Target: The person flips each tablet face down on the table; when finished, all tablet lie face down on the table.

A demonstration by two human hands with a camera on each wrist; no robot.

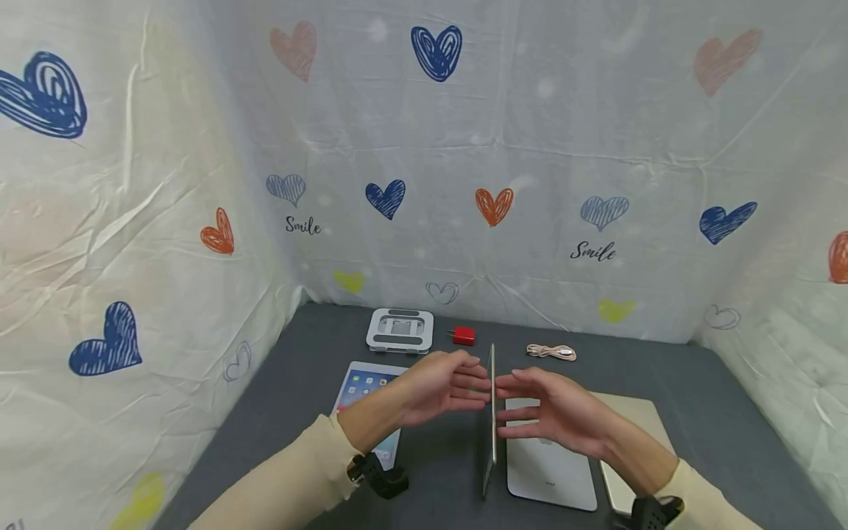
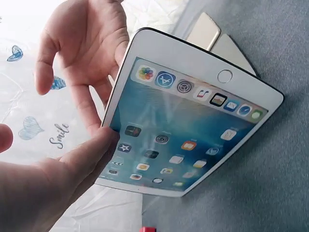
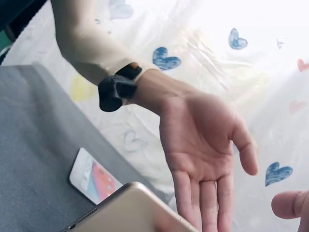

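Observation:
A tablet (image 1: 493,434) stands upright on edge between the two hands, seen nearly edge-on in the head view. In the left wrist view its lit screen (image 2: 188,116) shows app icons and a round home button; the right wrist view shows its gold back (image 3: 130,212). My left hand (image 1: 450,386) touches the screen side with extended fingers. On the back side, the spread, mostly straight fingers of my right hand (image 1: 553,408) reach to the tablet. Under the right hand, a silver tablet (image 1: 550,475) lies back up.
Left of the hands lies a white tablet (image 1: 354,386) with a lit screen. A gold tablet (image 1: 645,419) lies at the right. Farther back are a white-and-grey folding stand (image 1: 400,342), a red plug adapter (image 1: 464,336) and a coiled cable (image 1: 551,352). A heart-printed curtain (image 1: 437,132) closes off the back.

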